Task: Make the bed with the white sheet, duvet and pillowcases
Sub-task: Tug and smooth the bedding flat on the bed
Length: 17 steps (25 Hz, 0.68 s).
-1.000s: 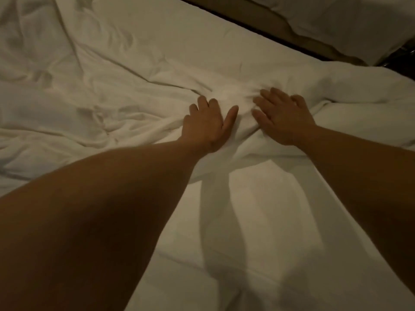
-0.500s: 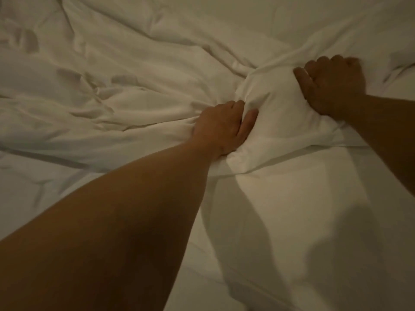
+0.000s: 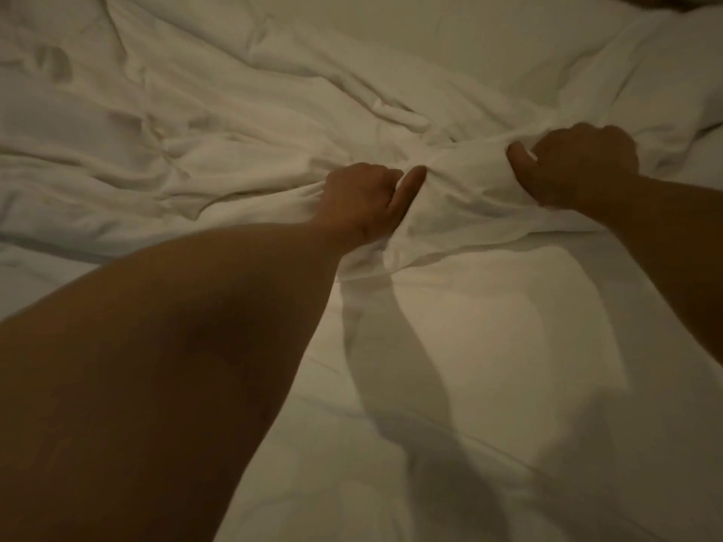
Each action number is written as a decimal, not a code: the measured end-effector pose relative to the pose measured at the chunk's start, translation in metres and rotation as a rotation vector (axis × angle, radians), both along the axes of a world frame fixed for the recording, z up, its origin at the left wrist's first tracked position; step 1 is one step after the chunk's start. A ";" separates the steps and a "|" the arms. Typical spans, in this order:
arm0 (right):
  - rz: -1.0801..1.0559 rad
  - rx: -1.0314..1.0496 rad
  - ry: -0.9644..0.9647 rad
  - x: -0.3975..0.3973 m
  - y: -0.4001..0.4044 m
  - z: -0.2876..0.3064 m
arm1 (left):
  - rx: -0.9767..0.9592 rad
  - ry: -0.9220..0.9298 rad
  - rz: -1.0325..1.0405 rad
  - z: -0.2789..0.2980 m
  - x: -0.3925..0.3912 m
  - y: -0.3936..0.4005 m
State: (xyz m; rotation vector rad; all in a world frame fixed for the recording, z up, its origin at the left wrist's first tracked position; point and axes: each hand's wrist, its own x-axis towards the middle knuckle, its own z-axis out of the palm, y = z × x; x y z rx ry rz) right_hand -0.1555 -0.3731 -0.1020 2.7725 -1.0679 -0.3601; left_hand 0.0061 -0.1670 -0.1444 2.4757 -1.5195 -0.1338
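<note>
Head view, left to right: the crumpled white fabric duvet point(image 3: 187, 158) lies bunched across the far half of the bed. My left hand point(image 3: 362, 201) grips its near edge, fingers curled in. My right hand point(image 3: 579, 166) clutches the same fold. Smooth white sheet point(image 3: 469, 365) lies nearer me.

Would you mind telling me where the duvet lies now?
In the head view the duvet lies bunched across the far half, its edge gripped by both hands above the flat sheet.
</note>
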 end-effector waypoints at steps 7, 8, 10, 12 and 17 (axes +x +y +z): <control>-0.167 0.074 -0.022 -0.113 0.104 0.077 | -0.055 -0.088 -0.168 0.058 -0.061 0.065; -0.183 0.087 -0.018 -0.129 0.127 0.080 | -0.044 -0.086 -0.199 0.061 -0.070 0.080; -0.226 0.109 -0.025 -0.156 0.169 0.077 | -0.006 -0.090 -0.262 0.061 -0.084 0.105; -0.238 0.093 -0.056 -0.168 0.197 0.058 | 0.017 -0.129 -0.293 0.050 -0.090 0.123; -0.134 -0.049 -0.030 -0.179 0.219 -0.031 | 0.068 -0.177 -0.252 -0.018 -0.106 0.146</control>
